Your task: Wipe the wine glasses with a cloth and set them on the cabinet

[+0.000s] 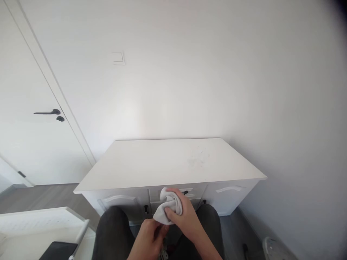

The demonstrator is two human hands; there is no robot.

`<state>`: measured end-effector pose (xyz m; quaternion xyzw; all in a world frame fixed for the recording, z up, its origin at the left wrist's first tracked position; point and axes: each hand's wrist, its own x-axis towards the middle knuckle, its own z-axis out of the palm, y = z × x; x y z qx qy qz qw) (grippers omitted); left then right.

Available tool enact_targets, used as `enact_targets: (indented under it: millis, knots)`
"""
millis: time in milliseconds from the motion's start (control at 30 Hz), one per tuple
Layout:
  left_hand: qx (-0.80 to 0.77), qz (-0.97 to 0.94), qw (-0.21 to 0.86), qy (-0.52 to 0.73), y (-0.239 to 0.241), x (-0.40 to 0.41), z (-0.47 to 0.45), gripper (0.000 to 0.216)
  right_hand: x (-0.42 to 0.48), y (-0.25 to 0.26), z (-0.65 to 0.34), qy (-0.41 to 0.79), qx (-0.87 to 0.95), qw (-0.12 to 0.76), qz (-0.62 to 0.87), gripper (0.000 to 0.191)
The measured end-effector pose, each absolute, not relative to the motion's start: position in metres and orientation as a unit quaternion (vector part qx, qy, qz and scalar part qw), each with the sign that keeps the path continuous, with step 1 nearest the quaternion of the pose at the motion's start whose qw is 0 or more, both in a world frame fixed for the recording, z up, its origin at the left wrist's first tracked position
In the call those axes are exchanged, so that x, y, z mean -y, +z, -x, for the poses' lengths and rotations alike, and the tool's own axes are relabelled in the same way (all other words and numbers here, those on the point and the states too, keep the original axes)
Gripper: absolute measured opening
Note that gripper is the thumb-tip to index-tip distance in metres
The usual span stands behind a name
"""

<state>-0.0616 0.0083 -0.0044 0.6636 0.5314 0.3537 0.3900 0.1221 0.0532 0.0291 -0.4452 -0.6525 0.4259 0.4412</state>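
A bunched white cloth [168,208], perhaps a sock, is held over my lap, in front of a low white cabinet [151,162]. My right hand [183,216] is wrapped around its upper part with the fingers curled closed. My left hand [148,238] pinches the cloth's lower end from below. Both knees in dark trousers [114,231] flank the hands.
The cabinet stands against a white wall, with small dark knobs [146,208] on its front. A white door with a black handle [48,112] is at the left. A white surface with a dark phone [58,251] lies at the lower left. Grey floor shows on both sides.
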Motion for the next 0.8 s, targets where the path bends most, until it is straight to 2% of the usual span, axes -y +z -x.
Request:
enact_targets:
  millis: [67, 133, 233, 333, 400, 467, 567, 633, 667, 733, 800]
  knots:
    - [-0.489, -0.63, 0.489, 0.352, -0.005, -0.013, 0.073, 0.044, -0.064, 0.037, -0.12, 0.52, 0.621, 0.406, 0.424, 0.033]
    - [-0.419, -0.594, 0.588, 0.354, -0.008, -0.02, 0.082, 0.05, -0.071, 0.038, -0.116, 0.609, 0.535, 0.413, 0.415, 0.024]
    - [-0.332, -0.533, 0.675, 0.387, -0.016, -0.028, 0.086, 0.057, -0.07, 0.034, -0.103, 0.695, 0.395, 0.469, 0.374, 0.038]
    - [-0.315, -0.487, 0.689, 0.436, -0.03, -0.029, 0.075, 0.063, -0.058, 0.023, -0.085, 0.744, 0.34, 0.514, 0.258, 0.048]
    - [-0.308, -0.456, 0.692, 0.468, -0.036, -0.027, 0.062, 0.067, -0.047, 0.012, -0.075, 0.728, 0.311, 0.56, 0.245, 0.054]
    - [-0.332, -0.425, 0.674, 0.505, -0.04, -0.023, 0.049, 0.068, -0.037, 0.001, -0.07, 0.677, 0.332, 0.586, 0.296, 0.062]
    - [-0.456, -0.41, 0.555, 0.562, -0.038, -0.018, 0.037, 0.061, -0.03, -0.003, -0.074, 0.57, 0.423, 0.572, 0.412, 0.084]
    - [-0.508, -0.458, 0.47, 0.558, -0.036, -0.017, 0.033, 0.06, -0.03, 0.002, -0.082, 0.494, 0.459, 0.568, 0.472, 0.088]
    - [-0.504, -0.489, 0.461, 0.542, -0.035, -0.017, 0.032, 0.059, -0.03, 0.006, -0.087, 0.465, 0.465, 0.571, 0.493, 0.085]
    - [-0.45, -0.508, 0.534, 0.504, -0.033, -0.019, 0.03, 0.054, -0.03, 0.014, -0.095, 0.439, 0.466, 0.575, 0.509, 0.079]
    - [-0.378, -0.469, 0.647, 0.468, -0.033, -0.02, 0.025, 0.054, -0.03, 0.019, -0.102, 0.483, 0.435, 0.597, 0.47, 0.08]
